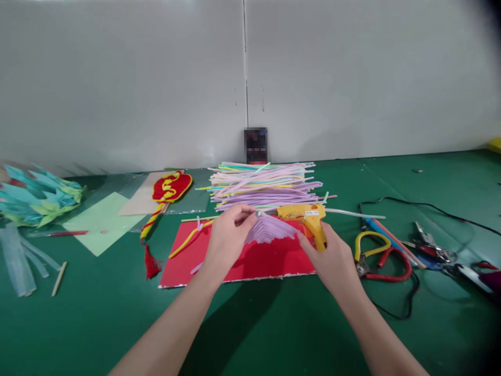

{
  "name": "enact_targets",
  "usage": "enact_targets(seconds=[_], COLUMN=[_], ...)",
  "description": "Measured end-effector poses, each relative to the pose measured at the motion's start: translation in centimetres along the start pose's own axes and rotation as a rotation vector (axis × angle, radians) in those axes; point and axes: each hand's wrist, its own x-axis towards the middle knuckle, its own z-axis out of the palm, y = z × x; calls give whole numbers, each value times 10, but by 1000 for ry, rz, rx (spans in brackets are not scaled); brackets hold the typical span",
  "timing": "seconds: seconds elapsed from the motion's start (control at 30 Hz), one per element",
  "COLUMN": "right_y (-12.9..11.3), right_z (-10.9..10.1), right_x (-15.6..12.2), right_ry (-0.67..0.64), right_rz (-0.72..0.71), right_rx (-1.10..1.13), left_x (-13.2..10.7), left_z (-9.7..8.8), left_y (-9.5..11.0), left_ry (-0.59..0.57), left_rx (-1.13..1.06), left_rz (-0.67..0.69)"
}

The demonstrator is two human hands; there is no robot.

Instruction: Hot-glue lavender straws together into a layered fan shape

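Observation:
A lavender piece made of pipe cleaners (270, 230), laid in slanting ribs like a leaf or fan, is held up over a red board (258, 266). My left hand (234, 230) pinches its upper left part between thumb and fingers. At the piece's right corner is my right hand (332, 253), its thumb against the edge and its other fingertips partly hidden. Just behind that hand is a yellow hot glue gun (303, 211), with its handle showing between thumb and fingers. A yellow pipe cleaner (190, 240) lies on the board's left side.
Behind the board lies a heap of coloured pipe cleaners (266, 185). On the left are a red and yellow fan (172, 188), green paper (102, 222) and blue-green paper leaves (43, 196). Pliers (378, 256), scissors (430, 243) and a black cord (422, 203) lie right.

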Motion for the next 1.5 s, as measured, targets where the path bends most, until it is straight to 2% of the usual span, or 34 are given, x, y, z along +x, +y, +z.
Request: enact_targets(seconds=[0.43, 1.03, 1.5], right_y=[3, -2, 3], right_z=[3, -5, -1], right_x=[-1, 2, 1], right_ry=[57, 7, 16], right_rz=[-57, -44, -94], right_rx=[-6, 25, 53], left_x=[-2, -2, -2], left_z=[3, 0, 0], left_y=[3, 1, 4], left_ry=[-38, -14, -12], left_rx=[-25, 8, 9], left_rz=[-12, 16, 18])
